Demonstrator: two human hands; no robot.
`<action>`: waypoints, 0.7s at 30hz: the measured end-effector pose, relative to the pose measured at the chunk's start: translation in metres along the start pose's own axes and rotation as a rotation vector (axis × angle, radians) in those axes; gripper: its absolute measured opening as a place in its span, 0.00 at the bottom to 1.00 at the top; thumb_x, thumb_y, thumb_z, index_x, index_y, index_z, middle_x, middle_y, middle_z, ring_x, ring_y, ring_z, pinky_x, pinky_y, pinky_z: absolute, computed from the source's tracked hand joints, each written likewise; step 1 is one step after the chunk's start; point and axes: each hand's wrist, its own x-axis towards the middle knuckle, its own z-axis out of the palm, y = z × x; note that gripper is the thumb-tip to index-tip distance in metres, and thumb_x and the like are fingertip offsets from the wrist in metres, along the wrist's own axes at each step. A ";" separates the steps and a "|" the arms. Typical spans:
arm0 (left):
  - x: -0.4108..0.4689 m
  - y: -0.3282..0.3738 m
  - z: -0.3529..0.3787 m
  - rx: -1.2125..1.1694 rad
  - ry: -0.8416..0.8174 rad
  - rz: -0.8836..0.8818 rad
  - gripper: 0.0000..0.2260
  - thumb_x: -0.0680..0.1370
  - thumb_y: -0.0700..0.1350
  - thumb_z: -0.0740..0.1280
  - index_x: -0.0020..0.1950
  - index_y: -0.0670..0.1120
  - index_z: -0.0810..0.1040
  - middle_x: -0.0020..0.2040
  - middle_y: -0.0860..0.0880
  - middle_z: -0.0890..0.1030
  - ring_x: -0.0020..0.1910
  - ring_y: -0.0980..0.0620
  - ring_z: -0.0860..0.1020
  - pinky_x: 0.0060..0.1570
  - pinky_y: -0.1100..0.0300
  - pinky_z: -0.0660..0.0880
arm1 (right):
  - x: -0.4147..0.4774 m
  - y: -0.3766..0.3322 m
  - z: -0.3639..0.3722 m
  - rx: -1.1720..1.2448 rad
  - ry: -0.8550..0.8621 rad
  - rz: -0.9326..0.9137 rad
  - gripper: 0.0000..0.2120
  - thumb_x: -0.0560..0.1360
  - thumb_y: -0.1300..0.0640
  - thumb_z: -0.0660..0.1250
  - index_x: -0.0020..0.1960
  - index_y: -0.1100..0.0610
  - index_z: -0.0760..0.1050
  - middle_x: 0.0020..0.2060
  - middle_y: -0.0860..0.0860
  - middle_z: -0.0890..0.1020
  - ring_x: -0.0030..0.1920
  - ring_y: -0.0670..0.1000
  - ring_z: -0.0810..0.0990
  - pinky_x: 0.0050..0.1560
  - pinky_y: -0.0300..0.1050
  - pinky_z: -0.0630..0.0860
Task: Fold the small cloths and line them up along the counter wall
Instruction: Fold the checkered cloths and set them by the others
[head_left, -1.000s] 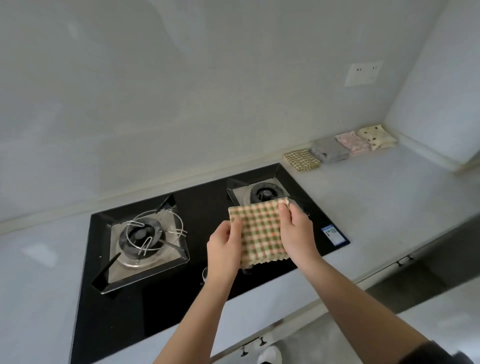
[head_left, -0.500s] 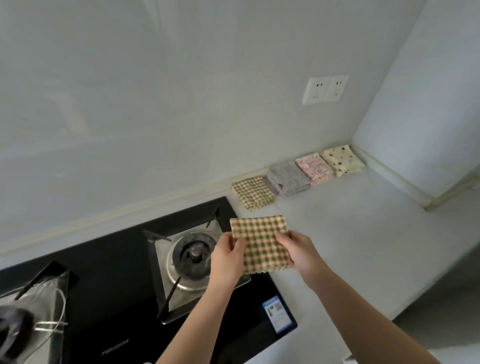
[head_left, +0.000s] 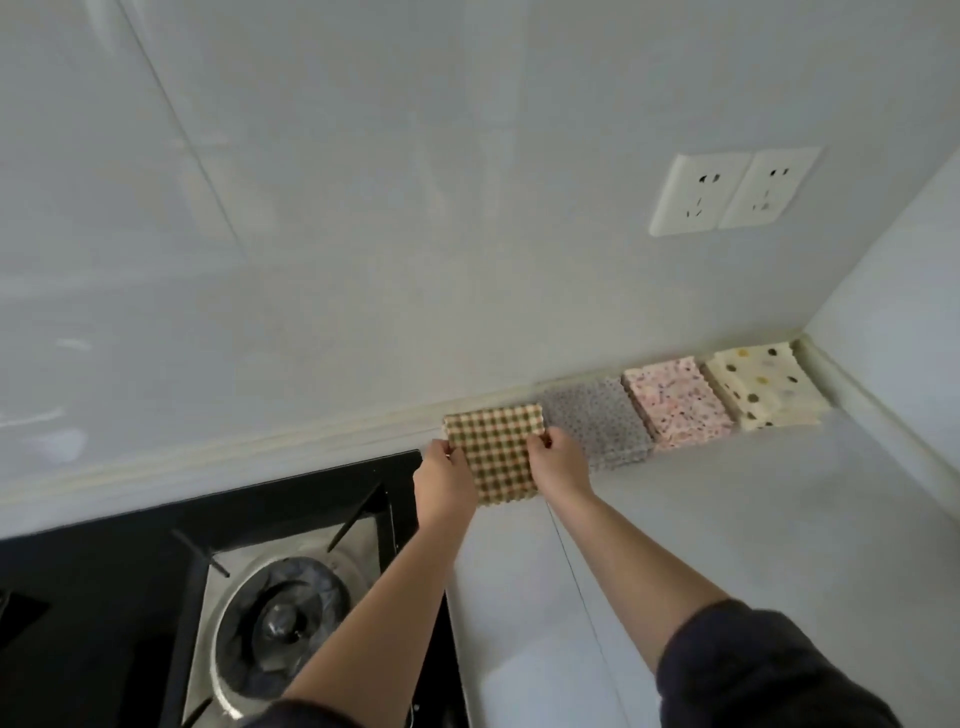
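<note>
Pale grey counter (head_left: 727, 519) runs along a glossy white wall (head_left: 363, 260) into a corner on the right. At the counter's back edge, the left hand (head_left: 444, 480) pinches the left side of a folded checked cloth (head_left: 498, 457), and the right hand (head_left: 561, 465) pinches its right side, thumbs on top. The hands are apart, with the cloth flat between them and its far edge close to the wall. Whether it rests on the counter or hangs just above it cannot be told.

Just beside it on the right, a grey cloth (head_left: 602, 421), a pink speckled cloth (head_left: 675, 400) and a cream dotted cloth (head_left: 758, 387) lie folded in a row along the wall, the last in the back right corner. A black hob (head_left: 104, 571) with a burner (head_left: 283, 623) takes up the counter's left. Two white sockets (head_left: 732, 189) sit on the wall above the row.
</note>
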 end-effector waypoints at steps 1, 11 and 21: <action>0.010 0.003 0.007 0.007 0.015 -0.014 0.10 0.83 0.44 0.54 0.57 0.42 0.72 0.40 0.51 0.72 0.36 0.54 0.72 0.31 0.60 0.68 | 0.014 -0.002 0.003 -0.037 -0.001 -0.005 0.07 0.81 0.55 0.56 0.50 0.58 0.70 0.40 0.51 0.74 0.38 0.50 0.72 0.37 0.42 0.67; 0.051 0.001 0.041 0.210 0.072 -0.159 0.10 0.82 0.41 0.53 0.59 0.40 0.70 0.37 0.51 0.68 0.33 0.56 0.68 0.28 0.62 0.63 | 0.066 0.005 0.031 -0.290 -0.027 0.002 0.10 0.81 0.56 0.55 0.57 0.60 0.71 0.50 0.56 0.79 0.50 0.57 0.79 0.43 0.48 0.73; 0.033 -0.017 0.033 0.794 0.099 0.424 0.24 0.81 0.43 0.50 0.78 0.47 0.51 0.78 0.51 0.54 0.76 0.53 0.53 0.71 0.54 0.56 | 0.044 0.025 0.022 -0.738 0.115 -0.718 0.29 0.62 0.61 0.77 0.62 0.60 0.76 0.60 0.56 0.79 0.61 0.56 0.78 0.54 0.57 0.77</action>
